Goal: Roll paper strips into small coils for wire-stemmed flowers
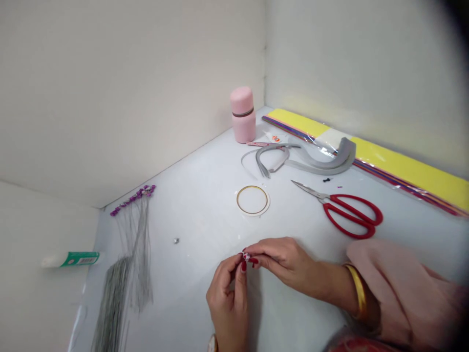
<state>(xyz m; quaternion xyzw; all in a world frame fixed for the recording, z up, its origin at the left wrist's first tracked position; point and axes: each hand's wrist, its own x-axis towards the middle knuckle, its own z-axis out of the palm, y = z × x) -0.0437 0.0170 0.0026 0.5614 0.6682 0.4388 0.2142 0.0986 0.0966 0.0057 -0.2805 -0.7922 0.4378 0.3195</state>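
Note:
Near the table's front, my left hand (229, 296) and my right hand (284, 259) meet fingertip to fingertip. Both pinch one small whitish piece with darker specks (246, 256); the fingers partly cover it, and its kind cannot be made out. Beyond them lies a thin ring-shaped roll of tape (237, 199), flat on the table. Scissors with red handles (351, 230) rest to the right, blades slightly apart. To the left, a small silvery object (176, 240) lies by itself.
Wire stems with purple tips (134, 196) lie at the left beside a bundle of bare grey wires (112, 303) and a green-and-white tube (78, 258). Behind are a pink flask (244, 124), curled grey strips (326, 166), a black pin (327, 180) and packaged coloured sheets (399, 166) along the wall.

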